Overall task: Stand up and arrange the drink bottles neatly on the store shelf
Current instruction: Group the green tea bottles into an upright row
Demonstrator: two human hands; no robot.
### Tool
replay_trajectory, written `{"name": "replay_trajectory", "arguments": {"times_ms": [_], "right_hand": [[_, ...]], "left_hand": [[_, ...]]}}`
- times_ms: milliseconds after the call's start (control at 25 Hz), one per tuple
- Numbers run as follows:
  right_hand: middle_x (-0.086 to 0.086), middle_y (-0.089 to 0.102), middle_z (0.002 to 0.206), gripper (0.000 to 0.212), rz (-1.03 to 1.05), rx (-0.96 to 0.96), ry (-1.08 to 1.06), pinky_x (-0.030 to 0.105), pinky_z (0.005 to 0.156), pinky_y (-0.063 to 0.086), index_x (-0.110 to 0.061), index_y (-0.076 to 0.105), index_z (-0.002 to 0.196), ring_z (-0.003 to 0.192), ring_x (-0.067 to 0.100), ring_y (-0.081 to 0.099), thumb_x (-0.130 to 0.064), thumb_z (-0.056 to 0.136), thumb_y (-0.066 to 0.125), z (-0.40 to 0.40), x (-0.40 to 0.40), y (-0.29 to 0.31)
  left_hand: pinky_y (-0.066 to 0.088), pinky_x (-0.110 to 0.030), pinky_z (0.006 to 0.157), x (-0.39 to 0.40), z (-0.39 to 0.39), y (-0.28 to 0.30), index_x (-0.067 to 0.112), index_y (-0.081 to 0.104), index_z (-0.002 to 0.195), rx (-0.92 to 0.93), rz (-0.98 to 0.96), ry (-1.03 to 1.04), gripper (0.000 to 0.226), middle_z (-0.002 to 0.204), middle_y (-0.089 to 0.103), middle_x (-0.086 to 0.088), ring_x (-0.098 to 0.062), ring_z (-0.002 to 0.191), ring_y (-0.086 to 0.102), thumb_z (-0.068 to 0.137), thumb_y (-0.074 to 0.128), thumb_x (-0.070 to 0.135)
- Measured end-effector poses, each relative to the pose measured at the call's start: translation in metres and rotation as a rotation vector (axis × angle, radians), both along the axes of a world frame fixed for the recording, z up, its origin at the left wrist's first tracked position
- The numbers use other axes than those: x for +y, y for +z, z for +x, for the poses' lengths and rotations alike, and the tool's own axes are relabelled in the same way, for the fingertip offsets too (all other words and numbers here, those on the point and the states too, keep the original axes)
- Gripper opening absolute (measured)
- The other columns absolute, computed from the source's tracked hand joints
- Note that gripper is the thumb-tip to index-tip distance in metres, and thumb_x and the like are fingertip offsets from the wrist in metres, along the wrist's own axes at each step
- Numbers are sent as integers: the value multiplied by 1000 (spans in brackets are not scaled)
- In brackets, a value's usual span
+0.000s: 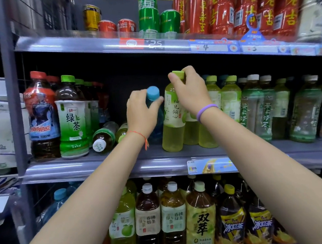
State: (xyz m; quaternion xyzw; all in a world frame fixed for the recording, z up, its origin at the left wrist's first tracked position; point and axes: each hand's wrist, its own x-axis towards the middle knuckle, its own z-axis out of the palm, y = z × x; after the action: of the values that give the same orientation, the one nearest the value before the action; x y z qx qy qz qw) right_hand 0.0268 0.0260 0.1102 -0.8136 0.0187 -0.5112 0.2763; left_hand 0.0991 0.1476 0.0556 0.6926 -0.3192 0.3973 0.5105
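left hand [141, 115]: wrapped round the neck of the blue-capped bottle [153, 93], fingers curled, thumb against the cap; red string at the wrist
right hand [189, 90]: pinching the green cap of the pale yellow-green bottle [172, 121], fingers bent over the top; purple band at the wrist
blue-capped bottle: upright on the middle shelf [106, 168], just left of the yellow-green one, body mostly hidden behind the left hand
pale yellow-green bottle: upright at the shelf's front edge, below the right hand, touching or nearly touching its neighbours on the right
open room: dark gap behind and to the left of the left hand, reaching back to the shelf's rear; narrow strip of bare shelf lip in front of both hands
fallen bottles: dark one with a white cap [104, 138] lying on its side left of the left wrist, cap facing outward; a green-capped one [122, 133] lying beside it, partly hidden by the wrist
far left of the hands: green tea bottle [72, 118] and cola bottle [41, 115], both upright at the front edge
right of the right hand: row of upright green-tea bottles [258, 107], close together
above the hands: upper shelf with red and green cans [168, 21], price tags along its edge
below the forearms: lower shelf packed with large tea bottles [200, 220], standing
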Motion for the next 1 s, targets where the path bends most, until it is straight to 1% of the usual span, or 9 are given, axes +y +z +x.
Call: {"name": "replay_trajectory", "arguments": {"times_ms": [160, 280, 360, 520, 600, 680, 800, 920, 1000], "right_hand": [[1, 61, 90, 41, 46, 100, -34, 35, 63, 49, -12, 46, 115, 80, 23, 62, -50, 99, 45, 3, -2, -3], [3, 64, 100, 64, -14, 247, -14, 38, 70, 55, -12, 36, 130, 86, 23, 65, -53, 88, 63, 4, -4, -22], [3, 63, 106, 74, -32, 336, 11, 37, 74, 55, -11, 33, 128, 92, 22, 64, -49, 81, 75, 3, -8, -38], [4, 61, 110, 72, 22, 383, -7, 32, 75, 51, -10, 39, 117, 97, 22, 61, -52, 75, 79, 6, -13, -53], [3, 60, 107, 73, 21, 381, -16, 31, 69, 49, -10, 40, 117, 93, 22, 60, -56, 75, 78, 8, -16, -54], [3, 60, 107, 73, 41, 394, 5, 28, 65, 48, -11, 42, 117, 92, 20, 60, -58, 75, 77, 9, -18, -55], [4, 61, 108, 71, 38, 416, -6, 32, 72, 53, -11, 42, 115, 94, 22, 61, -58, 75, 77, 12, -21, -60], [5, 62, 109, 76, 21, 470, -35, 36, 78, 56, -9, 45, 119, 96, 23, 63, -63, 73, 75, 15, -22, -64], [5, 64, 100, 72, -42, 520, -99, 36, 73, 57, -8, 54, 112, 88, 22, 64, -69, 75, 68, 16, -23, -65]], "left_hand": [[40, -25, 77, -14, 5, 19, 15, 56, 109, 222, -266, -237, 26, 93, 60, 5, -11, 84, 55, 94, 59, 36], [40, -32, 94, -22, 15, 23, 10, 37, 142, 396, -257, -271, 56, 123, 58, -5, -22, 111, 54, 99, 48, 44], [39, -31, 101, -25, 21, 25, 8, 27, 149, 399, -239, -253, 64, 132, 54, -8, -24, 120, 51, 100, 46, 44], [40, -26, 78, -28, 14, 26, 13, 43, 130, 206, -288, -206, 42, 93, 56, 11, -8, 83, 55, 100, 48, 41], [42, -28, 73, -27, 17, 32, 18, 49, 122, 136, -258, -163, 37, 88, 59, 12, -8, 80, 58, 97, 50, 46], [43, -28, 74, -28, 23, 39, 22, 53, 120, 207, -195, -169, 38, 93, 62, 8, -15, 87, 61, 95, 51, 50], [40, -29, 75, -33, 33, 27, 15, 55, 118, 323, -113, -161, 41, 98, 61, -1, -23, 94, 60, 95, 52, 49], [44, -34, 86, -34, 38, 7, 11, 48, 131, 356, -71, -163, 52, 114, 62, -11, -30, 106, 58, 98, 44, 51], [39, -40, 96, -33, 41, -1, 9, 37, 141, 384, 54, -50, 61, 131, 52, -20, -37, 121, 49, 99, 38, 53]]}}
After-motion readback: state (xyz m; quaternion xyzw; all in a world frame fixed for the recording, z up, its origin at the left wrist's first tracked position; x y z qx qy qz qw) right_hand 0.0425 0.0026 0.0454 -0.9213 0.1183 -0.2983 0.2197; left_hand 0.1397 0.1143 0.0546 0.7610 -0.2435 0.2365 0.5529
